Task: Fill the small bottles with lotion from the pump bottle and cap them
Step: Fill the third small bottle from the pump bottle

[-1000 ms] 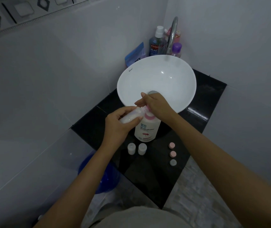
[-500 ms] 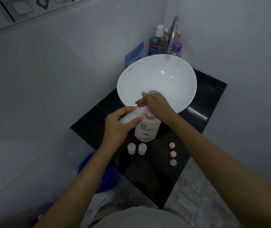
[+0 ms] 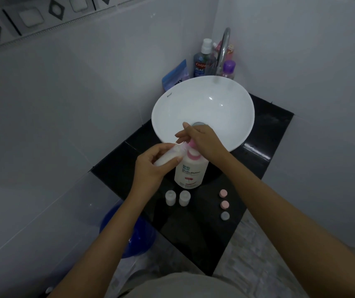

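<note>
Black countertop (image 3: 264,134), corner of a white-tiled bathroom. White vessel basin (image 3: 226,97) at 12 o'clock, chrome faucet (image 3: 225,48) arching over its far rim.

Shokubutsu pump bottle (image 3: 190,171) upright at frame centre, just in front of the basin, white body with pink collar and pump head. Right hand (image 3: 204,143) laid over the pump head, palm down, fingers (image 3: 185,134) stretched toward 10 o'clock; pressing or merely resting, cannot tell.

Left hand (image 3: 150,168) at 9 o'clock of the pump bottle, fingers closed round a small translucent bottle (image 3: 168,157), tilted, mouth raised to the pink nozzle. Contact between mouth and nozzle hidden by fingers.

Two more small bottles (image 3: 170,197), uncapped, upright, side by side at 6 o'clock of the pump bottle, nearly touching each other.

Three loose caps at 4 o'clock, in a short line running toward the viewer: pink cap (image 3: 223,193), second pink cap (image 3: 224,204), grey cap (image 3: 225,216). Apart from one another and from the bottles.

Behind the basin, 12 o'clock: Colgate Plax mouthwash (image 3: 201,63), purple-capped bottle (image 3: 229,68), blue sachet (image 3: 176,75).

Blue bucket (image 3: 127,235) on the floor at 7 o'clock, below the counter edge.
</note>
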{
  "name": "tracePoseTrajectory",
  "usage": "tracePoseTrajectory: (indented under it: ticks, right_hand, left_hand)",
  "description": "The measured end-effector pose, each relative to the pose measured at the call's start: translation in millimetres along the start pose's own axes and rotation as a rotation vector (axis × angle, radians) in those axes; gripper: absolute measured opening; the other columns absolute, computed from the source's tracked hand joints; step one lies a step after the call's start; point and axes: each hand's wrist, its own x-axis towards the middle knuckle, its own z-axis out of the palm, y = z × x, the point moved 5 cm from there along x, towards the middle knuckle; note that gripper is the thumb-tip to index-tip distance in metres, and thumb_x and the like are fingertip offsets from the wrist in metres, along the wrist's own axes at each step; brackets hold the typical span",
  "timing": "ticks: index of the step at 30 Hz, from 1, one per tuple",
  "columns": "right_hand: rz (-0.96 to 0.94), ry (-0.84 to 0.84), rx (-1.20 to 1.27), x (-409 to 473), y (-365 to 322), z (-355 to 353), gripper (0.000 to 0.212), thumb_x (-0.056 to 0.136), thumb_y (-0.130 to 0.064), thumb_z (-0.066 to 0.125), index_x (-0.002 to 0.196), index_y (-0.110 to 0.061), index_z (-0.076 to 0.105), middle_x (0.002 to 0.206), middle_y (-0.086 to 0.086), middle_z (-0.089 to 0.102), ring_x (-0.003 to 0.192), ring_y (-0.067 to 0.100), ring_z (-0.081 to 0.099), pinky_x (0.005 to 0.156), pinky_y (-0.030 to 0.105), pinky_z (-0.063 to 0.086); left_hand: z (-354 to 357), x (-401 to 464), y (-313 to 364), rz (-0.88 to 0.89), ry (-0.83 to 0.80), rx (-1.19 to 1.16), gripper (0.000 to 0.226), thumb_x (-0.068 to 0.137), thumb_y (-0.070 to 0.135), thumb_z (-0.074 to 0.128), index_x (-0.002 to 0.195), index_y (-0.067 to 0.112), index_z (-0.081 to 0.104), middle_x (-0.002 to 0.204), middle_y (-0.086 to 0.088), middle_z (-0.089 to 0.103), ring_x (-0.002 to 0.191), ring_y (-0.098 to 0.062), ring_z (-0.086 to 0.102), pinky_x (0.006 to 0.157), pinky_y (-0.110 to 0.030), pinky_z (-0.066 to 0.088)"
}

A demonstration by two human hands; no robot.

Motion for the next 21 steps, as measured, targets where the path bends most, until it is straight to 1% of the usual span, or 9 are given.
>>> tracePoseTrajectory:
  ticks: [3,5,7,10,13,16,19,21]
  right_hand:
    - [-0.026,0.039,-0.007,-2.0,-5.8,-3.9,0.041,0.097,-0.036,0.043,0.095,-0.008,0.073,0.082,0.003,0.072,0.069,0.004,0.063,0.072,0.019,0.048]
    - [-0.031,0.057,-0.005,-3.2,-8.8,-6.9,0.038,0.096,-0.035,0.045,0.095,-0.008,0.072,0.082,0.003,0.072,0.066,0.005,0.063,0.071,0.021,0.051]
    - [-0.037,0.074,-0.012,-4.2,-12.4,-10.1,0.037,0.096,-0.034,0.046,0.095,-0.008,0.072,0.081,0.003,0.072,0.068,0.008,0.063,0.070,0.021,0.052]
    - [-0.052,0.091,-0.049,-6.1,-16.4,-14.0,0.035,0.096,-0.033,0.046,0.094,-0.011,0.073,0.083,0.001,0.072,0.077,0.013,0.064,0.077,0.026,0.052]
    - [-0.061,0.084,-0.062,-9.8,-16.7,-15.2,0.032,0.095,-0.031,0.049,0.094,-0.010,0.073,0.084,0.002,0.072,0.083,0.014,0.065,0.080,0.023,0.050]
    - [-0.067,0.087,-0.079,-13.1,-14.7,-16.6,0.030,0.095,-0.030,0.051,0.096,-0.010,0.073,0.088,0.003,0.073,0.087,0.014,0.066,0.083,0.022,0.049]
    - [-0.085,0.092,-0.089,-16.6,-14.0,-20.1,0.029,0.094,-0.030,0.051,0.097,-0.010,0.073,0.085,-0.002,0.071,0.085,0.005,0.064,0.080,0.015,0.046]
    - [-0.092,0.101,-0.101,-19.4,-13.2,-23.2,0.028,0.094,-0.029,0.052,0.095,-0.011,0.073,0.086,-0.001,0.072,0.087,0.007,0.064,0.081,0.017,0.047]
  left_hand:
    - [-2.5,-0.1,1.0,0.011,0.011,0.015,0.031,0.079,0.019,0.073,0.109,0.025,0.066,0.107,0.009,0.068,0.099,-0.003,0.063,0.078,-0.010,0.050]
    - [-4.0,-0.4,0.9,0.017,0.012,0.016,0.031,0.079,0.019,0.074,0.109,0.023,0.067,0.108,0.007,0.069,0.101,-0.005,0.063,0.079,-0.012,0.050]
    - [-5.2,-1.0,0.3,0.012,0.008,0.014,0.032,0.079,0.018,0.074,0.110,0.021,0.067,0.108,0.007,0.069,0.102,-0.007,0.063,0.081,-0.014,0.051]
    - [-7.6,-3.1,0.7,0.011,0.013,0.009,0.032,0.079,0.016,0.074,0.110,0.021,0.067,0.106,0.010,0.069,0.102,-0.004,0.063,0.081,-0.013,0.051]
    - [-10.7,-6.1,1.2,0.019,0.019,0.008,0.032,0.079,0.014,0.074,0.109,0.021,0.067,0.106,0.013,0.069,0.101,-0.001,0.062,0.080,-0.012,0.050]
    - [-14.9,-9.8,2.3,0.019,0.040,-0.002,0.031,0.079,0.013,0.073,0.106,0.028,0.066,0.103,0.020,0.068,0.100,0.002,0.061,0.078,-0.010,0.050]
    - [-19.3,-13.3,2.2,0.004,0.052,-0.058,0.032,0.080,0.012,0.072,0.103,0.033,0.066,0.102,0.025,0.068,0.099,0.004,0.062,0.076,-0.009,0.050]
    - [-20.7,-15.3,0.6,-0.016,0.057,-0.089,0.032,0.079,0.013,0.072,0.104,0.032,0.066,0.103,0.024,0.068,0.099,0.003,0.062,0.076,-0.010,0.051]
